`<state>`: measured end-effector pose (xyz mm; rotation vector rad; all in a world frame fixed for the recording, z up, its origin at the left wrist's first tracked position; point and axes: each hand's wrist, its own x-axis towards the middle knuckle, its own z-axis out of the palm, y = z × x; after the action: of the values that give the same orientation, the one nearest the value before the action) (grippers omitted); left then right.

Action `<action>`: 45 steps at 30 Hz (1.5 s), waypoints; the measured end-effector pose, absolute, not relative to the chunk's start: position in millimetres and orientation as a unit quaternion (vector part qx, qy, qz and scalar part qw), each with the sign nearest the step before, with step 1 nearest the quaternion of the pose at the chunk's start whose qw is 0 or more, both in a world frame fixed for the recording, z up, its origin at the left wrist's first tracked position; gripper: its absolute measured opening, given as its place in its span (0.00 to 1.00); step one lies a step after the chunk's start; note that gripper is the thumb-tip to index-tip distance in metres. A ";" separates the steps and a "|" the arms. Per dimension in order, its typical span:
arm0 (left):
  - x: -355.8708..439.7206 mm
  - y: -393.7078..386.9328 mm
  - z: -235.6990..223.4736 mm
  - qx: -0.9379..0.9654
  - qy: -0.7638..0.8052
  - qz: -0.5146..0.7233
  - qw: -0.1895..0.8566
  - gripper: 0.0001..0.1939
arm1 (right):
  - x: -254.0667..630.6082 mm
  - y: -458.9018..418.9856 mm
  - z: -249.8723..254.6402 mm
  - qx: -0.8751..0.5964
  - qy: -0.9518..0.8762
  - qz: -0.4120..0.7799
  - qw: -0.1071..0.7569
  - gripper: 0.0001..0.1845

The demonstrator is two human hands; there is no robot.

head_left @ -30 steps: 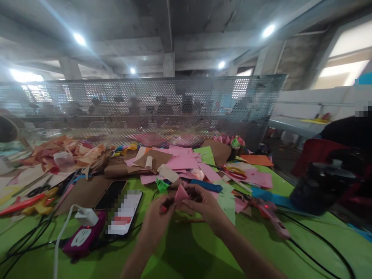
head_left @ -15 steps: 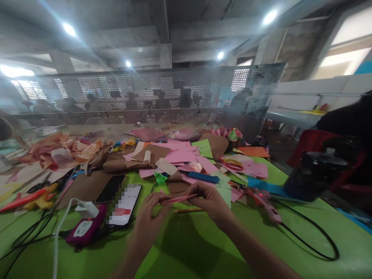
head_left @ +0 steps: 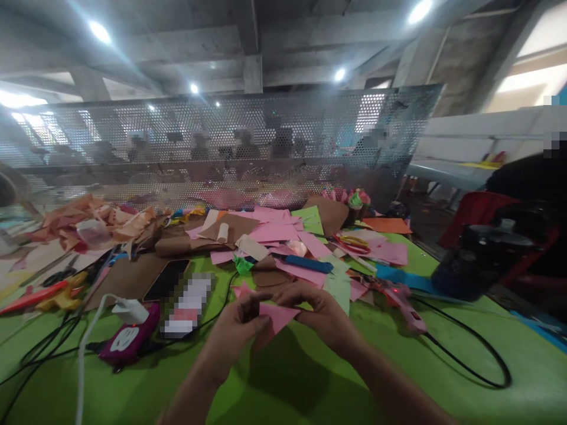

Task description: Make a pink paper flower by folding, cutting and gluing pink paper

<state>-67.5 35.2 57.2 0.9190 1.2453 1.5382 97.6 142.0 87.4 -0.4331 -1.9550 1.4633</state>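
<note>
Both hands hold a small piece of pink paper (head_left: 278,317) above the green tabletop. My left hand (head_left: 241,321) pinches its left side between thumb and fingers. At the right corner, my right hand (head_left: 319,310) grips it with thumb and fingertips closed. The paper shows a pointed, roughly triangular face, tilted toward me. Just behind my left hand lies a pink paper scrap (head_left: 243,289). Brown paper pieces (head_left: 270,273) and a blue-handled tool (head_left: 309,263) lie beyond my hands.
A pink glue gun (head_left: 405,307) with a looping black cable lies right. Left are a purple power strip (head_left: 128,342), a white charger (head_left: 131,311) and phones (head_left: 166,282). A dark jug (head_left: 476,265) stands right. Paper scraps line the perforated metal screen (head_left: 199,153).
The pink paper has turned from nearly edge-on to showing its face, its lower part hanging down. My hands have shifted slightly, still gripping it. The view has moved a little.
</note>
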 end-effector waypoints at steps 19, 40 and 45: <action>-71.9 -15.3 22.2 0.608 0.669 0.415 0.099 0.17 | 115.1 163.3 68.7 -0.197 -0.972 0.033 0.121 0.12; -55.3 4.1 27.0 0.702 0.663 0.227 -0.124 0.14 | 112.9 152.8 55.3 -0.230 -0.958 0.046 0.162 0.03; -52.4 -1.0 16.6 0.672 0.671 0.243 -0.199 0.11 | 103.6 132.5 59.3 -0.191 -0.966 0.115 0.132 0.04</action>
<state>-52.4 -1.0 16.6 2.4286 2.4246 0.8768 103.6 132.5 59.3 -0.5557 -2.8030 0.3333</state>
